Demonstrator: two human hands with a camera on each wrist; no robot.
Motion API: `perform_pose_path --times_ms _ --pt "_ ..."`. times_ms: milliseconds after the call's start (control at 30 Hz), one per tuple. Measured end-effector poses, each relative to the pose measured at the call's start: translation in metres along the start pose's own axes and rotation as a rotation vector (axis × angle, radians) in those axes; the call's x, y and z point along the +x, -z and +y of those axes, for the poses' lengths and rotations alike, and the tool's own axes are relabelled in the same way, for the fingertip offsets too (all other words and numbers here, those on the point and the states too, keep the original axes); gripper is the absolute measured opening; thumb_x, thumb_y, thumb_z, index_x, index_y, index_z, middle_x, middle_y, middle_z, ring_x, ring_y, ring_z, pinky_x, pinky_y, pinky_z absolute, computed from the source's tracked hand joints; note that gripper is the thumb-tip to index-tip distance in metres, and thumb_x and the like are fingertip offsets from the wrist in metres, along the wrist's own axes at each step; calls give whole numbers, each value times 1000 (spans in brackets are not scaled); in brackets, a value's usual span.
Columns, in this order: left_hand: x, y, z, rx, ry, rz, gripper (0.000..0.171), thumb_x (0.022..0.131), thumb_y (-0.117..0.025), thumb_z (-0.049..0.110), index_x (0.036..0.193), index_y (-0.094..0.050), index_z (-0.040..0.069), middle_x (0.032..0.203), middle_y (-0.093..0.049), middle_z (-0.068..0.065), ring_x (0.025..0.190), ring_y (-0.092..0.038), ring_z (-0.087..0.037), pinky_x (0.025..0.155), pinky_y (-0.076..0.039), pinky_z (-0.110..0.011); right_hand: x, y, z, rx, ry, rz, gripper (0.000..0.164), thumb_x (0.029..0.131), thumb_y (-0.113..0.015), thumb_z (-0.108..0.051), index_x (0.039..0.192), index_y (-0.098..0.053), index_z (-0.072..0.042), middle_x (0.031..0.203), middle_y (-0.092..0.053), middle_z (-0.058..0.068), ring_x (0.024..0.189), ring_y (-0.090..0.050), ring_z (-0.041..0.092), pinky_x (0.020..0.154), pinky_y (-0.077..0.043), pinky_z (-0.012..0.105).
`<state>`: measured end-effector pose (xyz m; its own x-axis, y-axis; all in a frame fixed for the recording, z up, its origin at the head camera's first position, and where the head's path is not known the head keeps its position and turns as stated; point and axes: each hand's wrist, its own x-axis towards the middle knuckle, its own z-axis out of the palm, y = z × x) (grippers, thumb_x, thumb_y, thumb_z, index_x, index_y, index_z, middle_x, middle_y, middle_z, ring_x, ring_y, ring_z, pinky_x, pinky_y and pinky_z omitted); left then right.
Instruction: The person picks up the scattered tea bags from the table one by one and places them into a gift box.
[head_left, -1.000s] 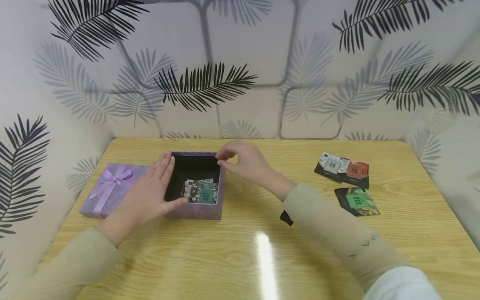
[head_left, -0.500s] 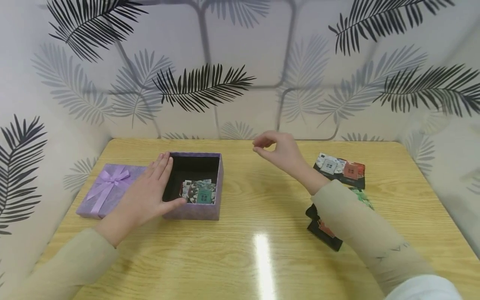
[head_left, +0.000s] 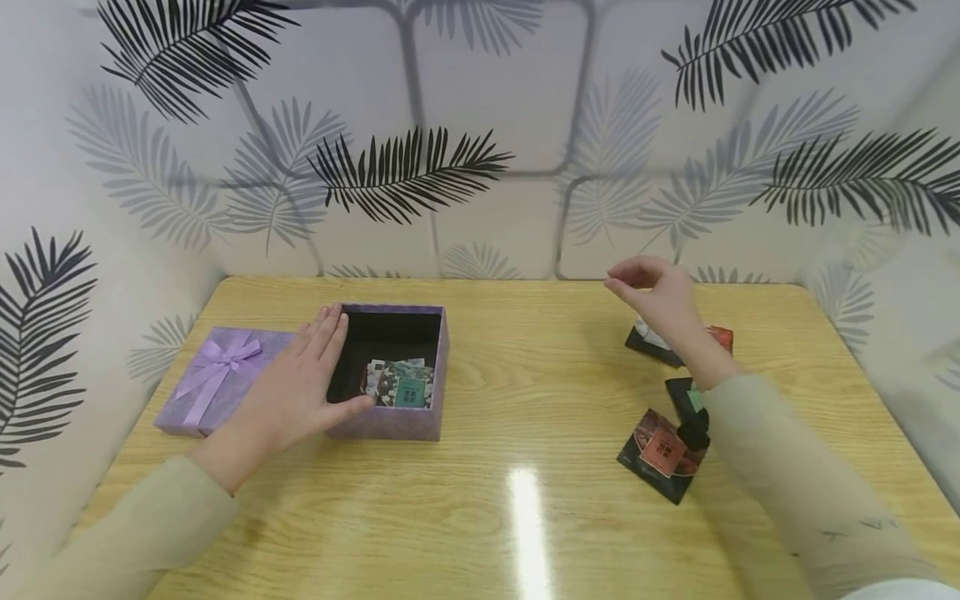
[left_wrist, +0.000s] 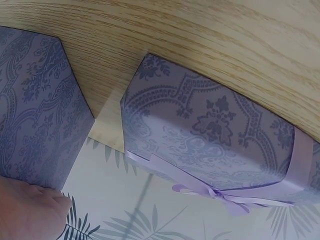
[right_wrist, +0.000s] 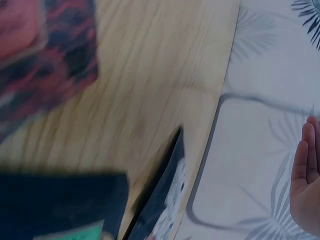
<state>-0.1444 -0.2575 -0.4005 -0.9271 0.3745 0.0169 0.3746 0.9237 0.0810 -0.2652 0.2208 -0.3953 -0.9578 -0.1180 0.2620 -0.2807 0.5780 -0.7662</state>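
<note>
— Which thing is the largest?
— The table (head_left: 450, 525), of light wood. On its left half stands the purple box (head_left: 386, 425), open at the top and black inside.
— And the lid?
— The lid (head_left: 180, 412) lies left of the box, apart from it, partly behind the person's left arm.
— How is the grip of each hand?
— The left hand (head_left: 303, 375) is flat: straight fingers along the left edge of the box, thumb at the front edge, grasping nothing. The right hand (head_left: 660, 304) is raised on the right side, its fingers loosely bent, with a narrow gap to the thumb; it holds nothing.
— Where are the packets?
— Several packets (head_left: 408, 387) overlap inside the box. The white packet (head_left: 647, 340) and the far red packet (head_left: 722, 338) are partly hidden by the right hand and wrist. Nearer, the sleeve (head_left: 787, 458) covers part of the green packet (head_left: 681, 398); the near red packet (head_left: 660, 458) lies just beside, askew.
— The smallest?
— The lilac bow (head_left: 232, 359) on the lid.
</note>
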Motion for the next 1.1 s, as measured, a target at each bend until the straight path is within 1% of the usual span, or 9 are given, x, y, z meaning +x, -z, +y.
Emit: perform_pose_path --times_ms 67,100,167,300,533,767,900,1000,1100 --pt "0 0 0 -2 3 -1 118 94 -64 69 167 -12 -8 178 -4 -23 166 -9 -42 134 -20 -57 -3 9 7 1 -10 10 28 103 -72 -24 118 -76 -1 90 -65 -30 85 -60 -13 80 -50 11" --pt "0 0 0 -3 4 -2 118 94 -64 69 167 -12 -8 178 -4 -23 166 -8 -42 134 -20 -57 -4 13 11 4 -19 13 29 103 -71 -24 119 -75 0 89 -62 -34 86 -60 -13 79 -49 10" --pt "0 0 0 -5 7 -4 118 94 -65 69 167 -12 -8 178 -4 -23 166 -8 -42 134 -20 -57 -6 20 18 21 -40 23 31 103 -72 -24 120 -74 2 87 -61 -36 86 -60 -13 79 -49 10" --pt "0 1 -1 -6 9 -4 118 94 -65 69 167 -12 -8 178 -4 -24 166 -7 -42 134 -20 -57 -11 32 31 50 -79 49 33 103 -72 -23 123 -72 4 87 -63 -37 85 -62 -13 79 -49 7" --pt "0 2 -1 -3 7 -7 118 94 -64 69 167 -11 -8 178 -3 -23 166 -9 -42 134 -19 -57 -18 48 47 3 -104 106 35 102 -73 -26 121 -72 4 85 -61 -40 80 -61 -16 76 -48 6" --pt "0 2 -1 4 5 -6 119 94 -63 70 167 -11 -7 178 -3 -23 166 -9 -42 134 -20 -56 -23 57 64 -4 -157 118 33 102 -73 -29 120 -72 -2 86 -60 -41 82 -60 -16 75 -48 4" --pt "1 1 -2 3 6 -4 118 94 -65 68 167 -11 -7 178 -3 -23 166 -9 -42 134 -19 -56 -24 62 76 -8 -192 109 22 102 -73 -30 116 -72 -12 87 -60 -41 83 -60 -16 70 -53 8" --pt "1 0 -2 1 9 -7 118 94 -66 67 167 -11 -7 178 -3 -23 166 -9 -42 134 -19 -57 -25 64 86 5 -224 93 20 102 -73 -32 116 -71 -18 87 -61 -40 82 -60 -16 68 -56 11" --pt "0 0 -1 -2 13 -12 118 94 -66 67 167 -11 -7 178 -3 -23 166 -8 -42 134 -19 -57 -27 64 94 22 -256 65 36 102 -73 -33 125 -69 -6 86 -61 -39 83 -60 -16 70 -56 9"
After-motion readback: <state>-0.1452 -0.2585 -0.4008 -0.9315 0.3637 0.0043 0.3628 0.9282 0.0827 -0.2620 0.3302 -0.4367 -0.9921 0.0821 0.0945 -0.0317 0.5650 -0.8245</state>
